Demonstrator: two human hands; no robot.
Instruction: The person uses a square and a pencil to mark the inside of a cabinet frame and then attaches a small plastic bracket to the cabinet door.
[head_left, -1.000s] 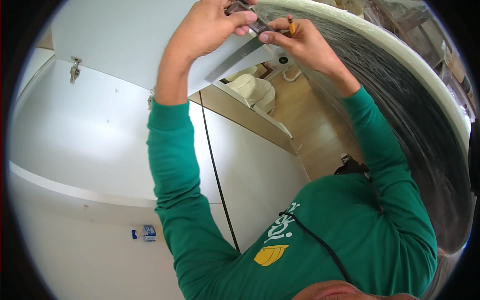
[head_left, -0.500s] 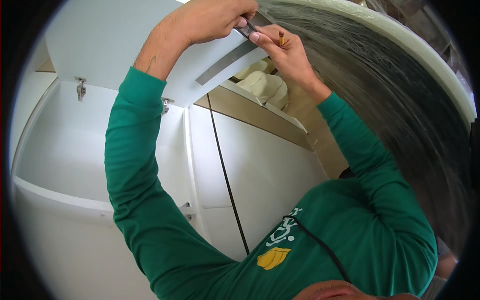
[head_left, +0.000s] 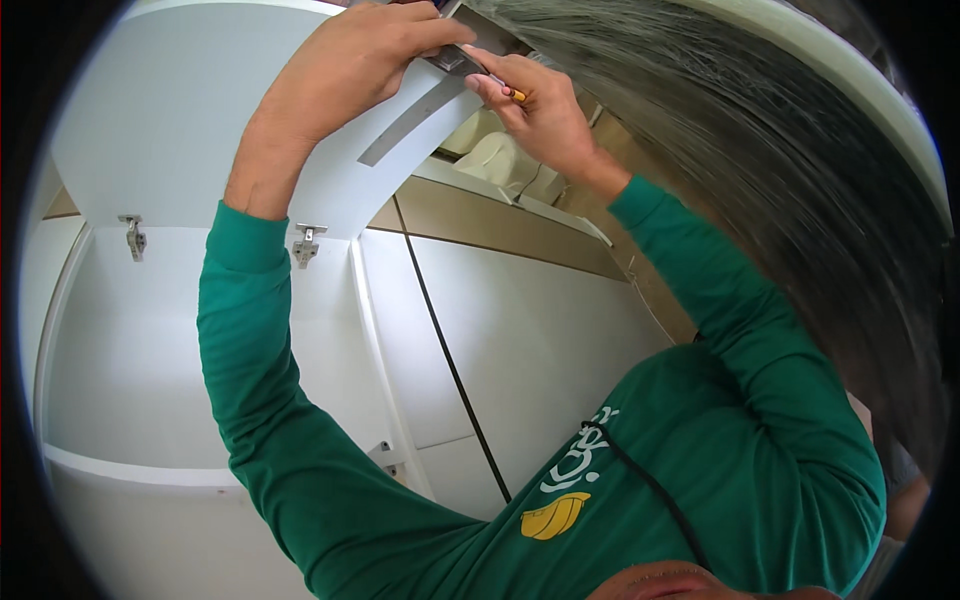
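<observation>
head view: both hands [head_left: 355,70] [head_left: 540,115] at white cabinet door [head_left: 170,130].

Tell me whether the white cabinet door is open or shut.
Open. The white cabinet door is swung out from the cabinet, its two metal hinges exposed, while the left hand grips its edge.

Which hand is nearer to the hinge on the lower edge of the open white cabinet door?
Left. The left hand grips the door's far edge, on the hinge side. The right hand, holding a small tool, is farther right, off the door.
</observation>
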